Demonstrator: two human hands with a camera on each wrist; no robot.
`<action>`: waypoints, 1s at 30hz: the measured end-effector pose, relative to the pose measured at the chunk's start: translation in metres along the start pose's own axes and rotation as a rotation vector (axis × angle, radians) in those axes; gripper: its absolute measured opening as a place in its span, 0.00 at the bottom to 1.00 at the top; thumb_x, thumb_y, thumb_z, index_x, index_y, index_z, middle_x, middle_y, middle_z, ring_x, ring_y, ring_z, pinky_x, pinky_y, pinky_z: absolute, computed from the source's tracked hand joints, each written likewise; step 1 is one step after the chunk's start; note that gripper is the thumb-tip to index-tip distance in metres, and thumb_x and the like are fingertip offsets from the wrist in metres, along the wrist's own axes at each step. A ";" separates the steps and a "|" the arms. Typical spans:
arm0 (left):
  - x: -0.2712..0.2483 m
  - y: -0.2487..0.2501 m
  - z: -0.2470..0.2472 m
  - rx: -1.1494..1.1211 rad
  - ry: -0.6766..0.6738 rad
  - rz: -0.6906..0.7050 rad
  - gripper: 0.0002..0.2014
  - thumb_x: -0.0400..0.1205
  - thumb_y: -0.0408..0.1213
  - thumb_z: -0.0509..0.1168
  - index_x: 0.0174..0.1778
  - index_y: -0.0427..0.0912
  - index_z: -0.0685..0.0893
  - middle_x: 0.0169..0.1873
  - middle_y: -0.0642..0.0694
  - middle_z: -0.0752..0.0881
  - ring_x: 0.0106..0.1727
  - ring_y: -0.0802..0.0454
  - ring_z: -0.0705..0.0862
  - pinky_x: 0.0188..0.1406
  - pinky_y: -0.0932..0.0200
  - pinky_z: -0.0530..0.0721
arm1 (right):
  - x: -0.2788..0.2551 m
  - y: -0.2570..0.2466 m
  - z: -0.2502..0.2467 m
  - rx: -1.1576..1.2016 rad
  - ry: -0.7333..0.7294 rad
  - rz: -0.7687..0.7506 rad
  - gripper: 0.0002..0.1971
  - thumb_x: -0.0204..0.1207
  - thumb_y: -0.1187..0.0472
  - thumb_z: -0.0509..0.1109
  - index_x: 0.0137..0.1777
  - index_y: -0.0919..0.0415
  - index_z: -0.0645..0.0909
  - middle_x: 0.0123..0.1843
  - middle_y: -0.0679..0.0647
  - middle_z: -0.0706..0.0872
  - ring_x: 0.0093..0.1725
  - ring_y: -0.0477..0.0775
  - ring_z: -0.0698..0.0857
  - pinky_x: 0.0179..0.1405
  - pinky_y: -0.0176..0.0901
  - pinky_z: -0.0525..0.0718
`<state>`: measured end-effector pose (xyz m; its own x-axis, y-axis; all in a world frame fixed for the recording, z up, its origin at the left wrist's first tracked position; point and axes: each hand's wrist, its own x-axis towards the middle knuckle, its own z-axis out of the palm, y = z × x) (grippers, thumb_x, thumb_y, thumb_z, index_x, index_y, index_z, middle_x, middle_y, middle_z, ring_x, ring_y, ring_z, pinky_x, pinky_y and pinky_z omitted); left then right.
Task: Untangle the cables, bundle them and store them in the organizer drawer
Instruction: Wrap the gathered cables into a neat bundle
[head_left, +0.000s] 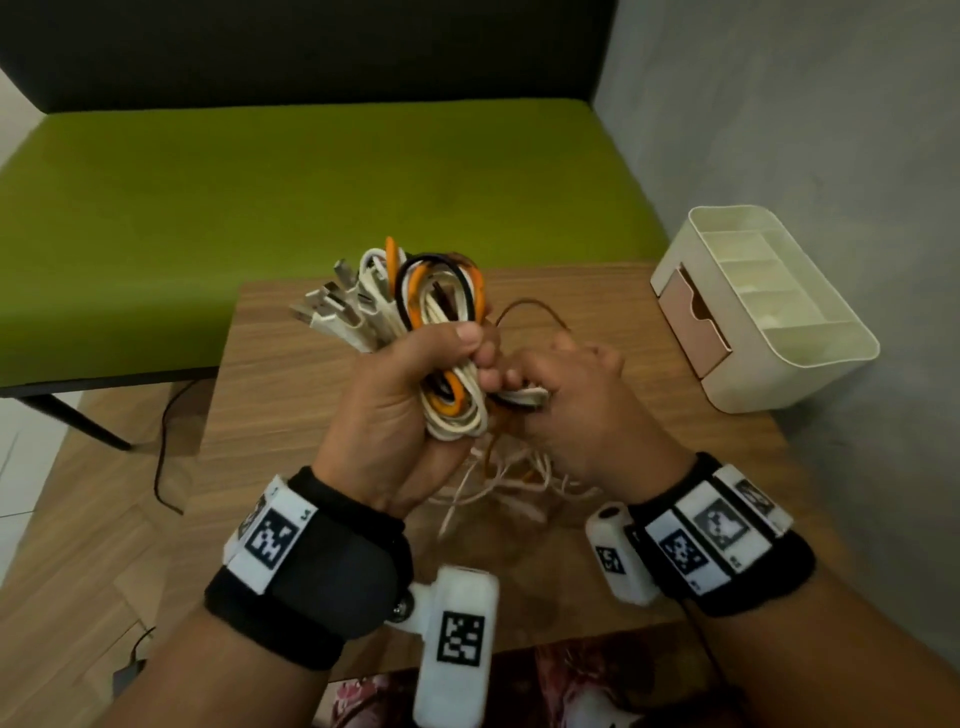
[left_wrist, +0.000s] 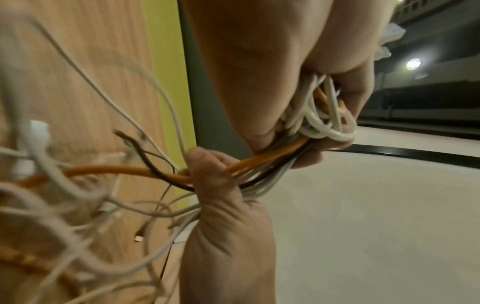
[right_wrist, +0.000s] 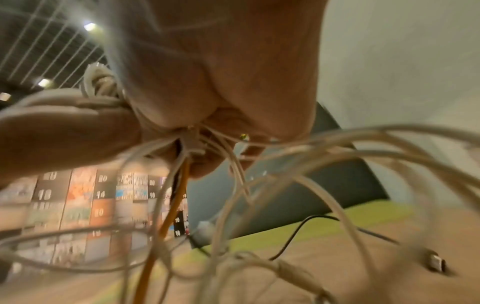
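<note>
We see the left grip fisted round the cable bundle, raised above the desk (thumb on top). The right grip pinches its trailing strands.

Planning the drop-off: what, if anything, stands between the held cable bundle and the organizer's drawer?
Nothing visible stands between the white, orange and black cable bundle and the cream plastic organizer's pink drawer: only bare wooden table. The drawer looks closed, though, and loose strands still trail down.

Both hands are gripping a cable bundle above the table.
The left hand is clutching the looped cables; the right hand is pinching strands at its 3 o'clock. The organizer is sitting at 2 o'clock on the table, loose cable trailing below.
</note>
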<state>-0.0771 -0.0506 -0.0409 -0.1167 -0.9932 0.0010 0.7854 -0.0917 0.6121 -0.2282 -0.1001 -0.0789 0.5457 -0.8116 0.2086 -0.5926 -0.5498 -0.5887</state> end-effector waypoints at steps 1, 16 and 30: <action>0.000 0.002 -0.001 -0.021 -0.018 0.015 0.07 0.70 0.25 0.67 0.41 0.36 0.77 0.24 0.48 0.77 0.25 0.56 0.78 0.33 0.60 0.79 | 0.002 0.003 0.000 -0.112 0.106 -0.052 0.09 0.67 0.42 0.73 0.43 0.42 0.81 0.43 0.31 0.82 0.56 0.47 0.76 0.57 0.54 0.62; 0.009 0.002 -0.023 0.143 0.185 0.055 0.04 0.73 0.27 0.65 0.39 0.39 0.78 0.21 0.51 0.72 0.23 0.57 0.73 0.35 0.59 0.79 | 0.012 0.032 -0.004 -0.543 -0.118 0.405 0.55 0.64 0.32 0.77 0.85 0.40 0.48 0.86 0.58 0.53 0.82 0.65 0.57 0.72 0.68 0.61; 0.014 0.006 -0.029 -0.107 0.172 0.117 0.03 0.77 0.32 0.60 0.42 0.40 0.79 0.23 0.52 0.75 0.25 0.60 0.76 0.36 0.63 0.81 | -0.001 -0.017 -0.020 0.742 -0.347 0.786 0.23 0.82 0.39 0.62 0.54 0.61 0.82 0.39 0.59 0.92 0.35 0.52 0.90 0.37 0.44 0.84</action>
<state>-0.0567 -0.0671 -0.0603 0.0766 -0.9943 -0.0736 0.8488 0.0263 0.5280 -0.2301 -0.0935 -0.0535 0.3802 -0.7181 -0.5829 -0.4090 0.4347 -0.8023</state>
